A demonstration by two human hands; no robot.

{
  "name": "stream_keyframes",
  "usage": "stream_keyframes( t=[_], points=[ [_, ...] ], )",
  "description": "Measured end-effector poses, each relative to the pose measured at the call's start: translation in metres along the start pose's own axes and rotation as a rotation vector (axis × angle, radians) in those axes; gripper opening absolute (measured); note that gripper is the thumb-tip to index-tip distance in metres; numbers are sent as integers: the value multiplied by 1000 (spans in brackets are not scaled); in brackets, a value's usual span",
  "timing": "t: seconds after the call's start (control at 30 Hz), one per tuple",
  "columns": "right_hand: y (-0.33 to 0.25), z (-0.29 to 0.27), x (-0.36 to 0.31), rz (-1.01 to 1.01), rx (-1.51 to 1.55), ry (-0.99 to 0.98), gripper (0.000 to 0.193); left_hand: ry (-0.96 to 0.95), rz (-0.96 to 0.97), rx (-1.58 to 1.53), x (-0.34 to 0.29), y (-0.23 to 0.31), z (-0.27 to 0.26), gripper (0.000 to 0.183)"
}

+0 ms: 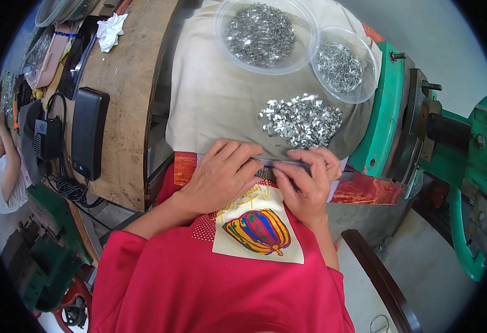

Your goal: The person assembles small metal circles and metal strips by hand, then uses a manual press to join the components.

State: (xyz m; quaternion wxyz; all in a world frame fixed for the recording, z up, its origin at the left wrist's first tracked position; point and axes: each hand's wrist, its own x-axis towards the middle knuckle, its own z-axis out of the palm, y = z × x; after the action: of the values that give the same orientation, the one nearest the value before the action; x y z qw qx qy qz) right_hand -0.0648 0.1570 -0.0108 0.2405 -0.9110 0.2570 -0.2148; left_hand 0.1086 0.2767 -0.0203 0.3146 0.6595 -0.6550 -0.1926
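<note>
My left hand [221, 176] and my right hand [310, 180] meet at the near edge of a beige cloth [216, 105] spread over a work surface. The fingers of both are bent, with thumb and fingertips close together. Whatever they pinch is too small or too hidden to make out. A narrow grey strip [264, 170] shows between them at the edge. Just beyond my right fingers lies a loose heap of small shiny metal pieces [304, 121]. Farther off stand a large clear round tub [221, 41] and a smaller clear tub [372, 66], both holding similar silvery pieces.
Green metal machinery [385, 111] with bolts borders the cloth on the right. To the left, a wooden bench [129, 83] carries a black box-shaped device [89, 133], coiled black cable [68, 188] and crumpled white tissue [110, 30]. Another person's arm [10, 150] shows at the far left.
</note>
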Motion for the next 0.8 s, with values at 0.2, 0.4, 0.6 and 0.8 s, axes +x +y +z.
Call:
stream_keyframes(
  t=[0.2, 0.4, 0.6, 0.8],
  points=[
    [13, 8, 22, 33, -86, 19, 18, 31, -25, 7, -1, -1, -5, 29],
    [9, 7, 19, 21, -83, 36, 16, 60, -68, -76, 1, 0, -6, 27],
    [-3, 2, -1, 1, -40, 23, 17, 69, -27, -92, 5, 1, 1, 23],
    [-1, 1, -1, 21, -18, 0, 19, 88, -10, -78, 6, 0, 3, 18]
  ],
)
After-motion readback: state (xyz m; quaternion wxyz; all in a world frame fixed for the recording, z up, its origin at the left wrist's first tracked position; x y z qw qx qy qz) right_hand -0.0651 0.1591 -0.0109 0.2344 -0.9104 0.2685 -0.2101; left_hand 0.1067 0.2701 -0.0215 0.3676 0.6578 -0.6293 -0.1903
